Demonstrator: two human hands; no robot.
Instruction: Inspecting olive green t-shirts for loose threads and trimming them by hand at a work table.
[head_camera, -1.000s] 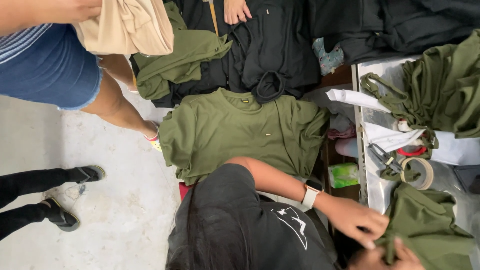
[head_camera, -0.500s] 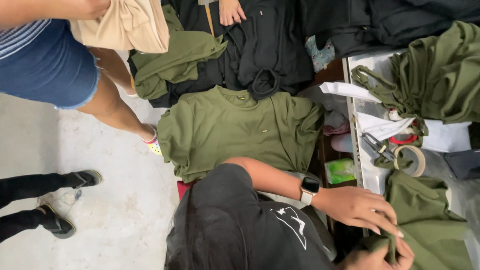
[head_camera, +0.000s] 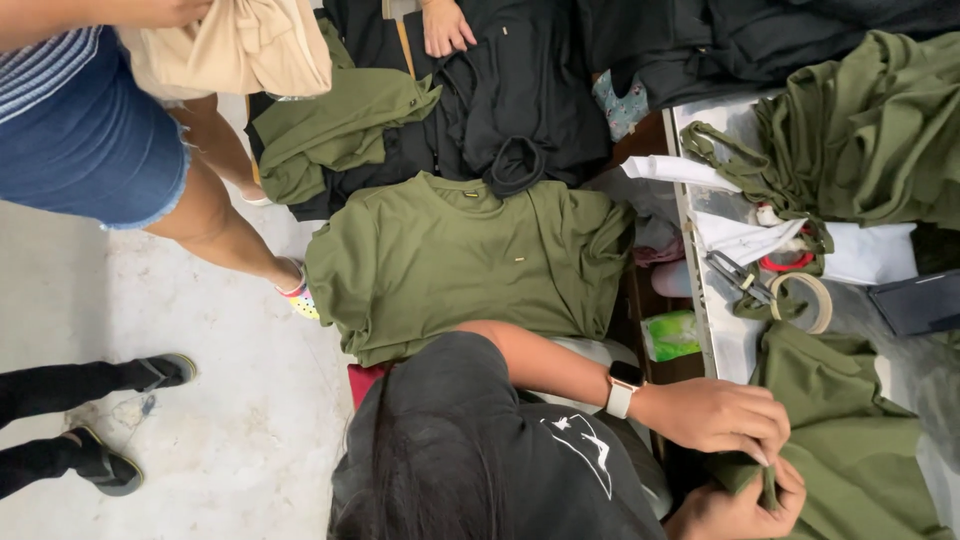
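Both hands (head_camera: 725, 415) (head_camera: 745, 500) pinch olive garment (head_camera: 850, 450).

One olive t-shirt (head_camera: 470, 260) laid flat, one tape roll (head_camera: 800, 300), one pair of scissors (head_camera: 738, 277). Two hands (head_camera: 715, 415) pinch one olive garment (head_camera: 850, 440).

olive green garment (head_camera: 850, 450), crumpled, on table edge
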